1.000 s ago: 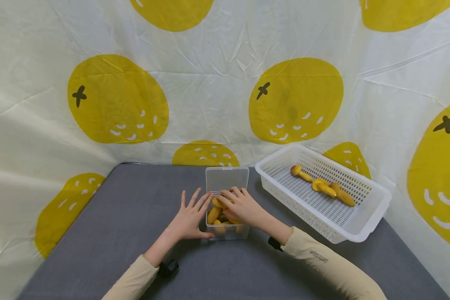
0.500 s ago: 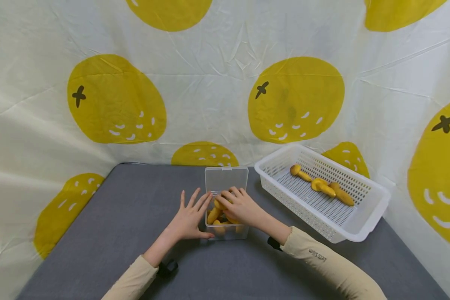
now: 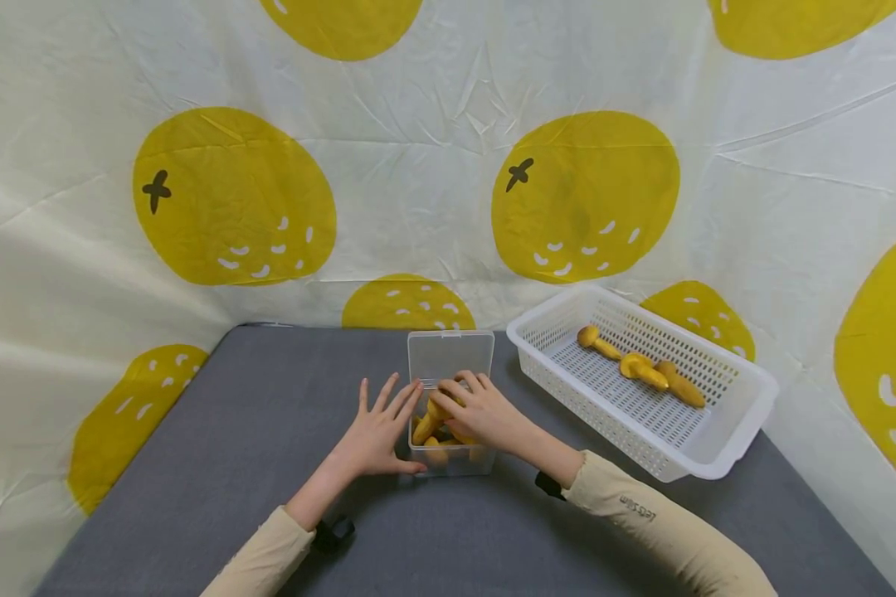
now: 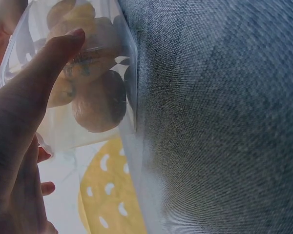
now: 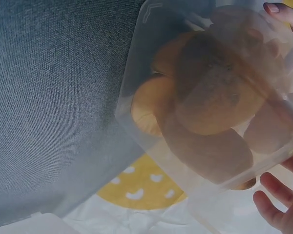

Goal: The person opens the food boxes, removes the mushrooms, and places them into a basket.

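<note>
A clear plastic box (image 3: 448, 466) with its lid (image 3: 451, 356) raised at the back stands on the grey table, holding several yellow-brown mushrooms. The left hand (image 3: 372, 437) lies along the box's left side, fingers spread and straight. In the left wrist view, its thumb (image 4: 63, 48) rests against the front wall. Reaching in from the right, the right hand (image 3: 493, 414) bends its fingers over a yellow mushroom (image 3: 429, 424) at the top of the box and seems to grip it; the fingertips are partly hidden. Through the wall, the right wrist view shows more mushrooms (image 5: 205, 151).
A white perforated basket (image 3: 590, 414) stands slantwise at the right, with three mushrooms (image 3: 638, 370) inside. Behind the table hangs a white cloth (image 3: 418, 207) printed with yellow fruit. The grey tabletop (image 3: 269, 406) stretches left of the box.
The yellow mushroom under the right hand's fingers has shifted and turned slightly in the box. Both hands have stayed in nearly the same place.
</note>
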A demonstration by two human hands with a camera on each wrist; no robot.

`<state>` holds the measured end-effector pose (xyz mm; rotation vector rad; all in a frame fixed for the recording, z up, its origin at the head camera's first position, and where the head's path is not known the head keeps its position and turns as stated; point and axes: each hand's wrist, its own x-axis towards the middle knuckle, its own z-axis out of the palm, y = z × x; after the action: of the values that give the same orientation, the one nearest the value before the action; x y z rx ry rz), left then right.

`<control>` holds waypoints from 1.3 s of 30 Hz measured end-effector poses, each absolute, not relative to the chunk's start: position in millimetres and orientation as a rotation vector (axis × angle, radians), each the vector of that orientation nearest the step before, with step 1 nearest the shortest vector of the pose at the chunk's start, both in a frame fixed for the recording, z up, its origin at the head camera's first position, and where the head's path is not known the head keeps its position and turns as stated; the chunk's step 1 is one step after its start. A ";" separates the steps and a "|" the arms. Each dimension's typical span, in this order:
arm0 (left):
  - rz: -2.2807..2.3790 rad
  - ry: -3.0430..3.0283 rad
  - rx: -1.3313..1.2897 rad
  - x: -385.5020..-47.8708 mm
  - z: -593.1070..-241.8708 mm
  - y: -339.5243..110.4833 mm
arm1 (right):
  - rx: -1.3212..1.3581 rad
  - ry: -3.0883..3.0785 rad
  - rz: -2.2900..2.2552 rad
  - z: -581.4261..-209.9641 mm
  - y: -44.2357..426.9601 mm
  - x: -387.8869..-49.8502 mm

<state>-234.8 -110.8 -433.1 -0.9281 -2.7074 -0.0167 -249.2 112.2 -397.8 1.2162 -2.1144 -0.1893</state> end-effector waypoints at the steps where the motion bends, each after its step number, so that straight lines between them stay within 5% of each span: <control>1: -0.017 -2.704 -0.930 -235.0 -433.0 -110.8 | 1.215 -2.107 -0.184 -396.9 112.5 -249.0; 39: -0.053 -2.701 -0.937 -236.8 -433.7 -112.0 | 1.101 -2.062 -0.024 -352.1 185.9 -230.0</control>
<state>-236.8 -112.0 -433.7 -0.9372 -2.7013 -0.0527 -230.0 185.9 -352.1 1.1012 -2.0624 -0.0238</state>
